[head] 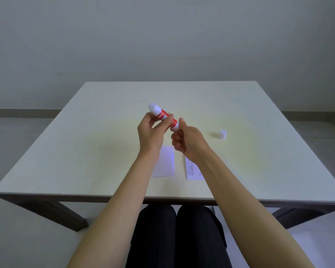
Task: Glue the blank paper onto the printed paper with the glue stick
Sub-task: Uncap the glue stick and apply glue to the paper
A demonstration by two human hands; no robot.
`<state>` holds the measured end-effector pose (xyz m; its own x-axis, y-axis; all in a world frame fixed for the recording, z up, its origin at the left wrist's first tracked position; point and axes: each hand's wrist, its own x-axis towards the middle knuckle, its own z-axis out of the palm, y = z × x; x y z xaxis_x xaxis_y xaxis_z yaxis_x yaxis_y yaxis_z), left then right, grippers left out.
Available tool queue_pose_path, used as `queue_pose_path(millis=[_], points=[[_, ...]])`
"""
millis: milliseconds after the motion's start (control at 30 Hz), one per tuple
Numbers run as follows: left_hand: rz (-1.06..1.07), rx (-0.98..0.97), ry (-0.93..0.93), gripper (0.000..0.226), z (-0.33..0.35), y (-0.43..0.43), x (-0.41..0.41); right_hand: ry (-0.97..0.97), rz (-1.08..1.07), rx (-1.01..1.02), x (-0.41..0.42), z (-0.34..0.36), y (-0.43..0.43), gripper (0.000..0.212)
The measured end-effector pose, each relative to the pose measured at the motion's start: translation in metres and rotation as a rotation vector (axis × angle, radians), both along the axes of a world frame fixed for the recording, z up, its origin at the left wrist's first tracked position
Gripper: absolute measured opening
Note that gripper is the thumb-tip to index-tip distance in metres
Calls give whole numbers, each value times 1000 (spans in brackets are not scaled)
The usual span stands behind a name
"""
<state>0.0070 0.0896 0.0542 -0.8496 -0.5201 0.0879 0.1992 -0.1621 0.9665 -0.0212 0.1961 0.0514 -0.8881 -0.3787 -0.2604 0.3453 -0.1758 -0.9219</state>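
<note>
Both hands are raised above the middle of the table (97, 120), and between them they hold the glue stick (163, 117). The left hand (151, 132) pinches the red barrel between thumb and fingertips, closed firmly around its middle. The right hand (188, 142) is closed on the white base at the lower end, thumb on top and fingers curled beneath.

The stick lies tilted across the two grips: its base sits in the right hand, its barrel passes through the left hand, and its uncovered white tip points up and away to the left, beyond the left fingers. The label on the barrel is partly hidden by the left hand (only a few letters show, too blurred to read).

The cap (222, 134) stands on the table well to the right of the right hand, apart from everything else.

Below the hands, nearer the person, two sheets lie flat on the table. The blank paper (165, 163) lies under and just behind the left wrist, partly covered by the left forearm. The printed paper (192, 171) lies beside it, under the right wrist and forearm, with a narrow strip of table showing between the two sheets. Neither hand touches either sheet.
</note>
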Motion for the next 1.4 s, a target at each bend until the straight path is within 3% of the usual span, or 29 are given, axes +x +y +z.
queue_pose_path(millis=[67, 133, 233, 300, 400, 467, 633, 800, 867, 933, 1000, 1067, 1233, 1400], points=[[-25, -53, -16, 14, 0, 1, 2, -17, 7, 119, -1, 2, 2, 48], [-21, -34, -11, 13, -1, 0, 3, 97, 4, 162, -2, 0, 6, 48], [2, -35, 3, 12, 1, -5, 1, 180, 66, -103, -2, -2, 11, 24], [-8, -52, 5, 14, 3, -7, -1, 101, 79, -179, -3, -2, 12, 19], [-62, -107, 2, 19, 2, -4, 0, -61, 40, -14, -4, 0, 7, 44], [-64, -106, 2, 16, 1, -4, 1, -37, 42, 74, -4, -1, 6, 52], [-23, -60, -2, 18, -2, -8, 2, 67, 115, -181, -5, -3, 11, 22], [-72, -66, 5, 16, -2, -6, 4, -192, 82, 1, -4, 0, 5, 50], [-72, -53, 5, 14, -3, -5, 4, -168, 52, 41, -4, -2, 3, 56], [-49, -43, 5, 13, -3, -5, 4, -54, 60, 47, -6, -6, 5, 53], [-31, -33, -1, 13, -4, -6, 3, 42, 75, -38, -6, -9, 8, 36], [-51, -27, -9, 13, -6, -6, 3, 18, 65, -100, -6, -11, 10, 30], [-129, -79, -2, 12, -9, 1, 4, -178, -20, -3, -4, -11, 8, 54], [-161, -56, 5, 15, -10, -3, 5, -108, 56, -282, 0, -8, 8, 39]])
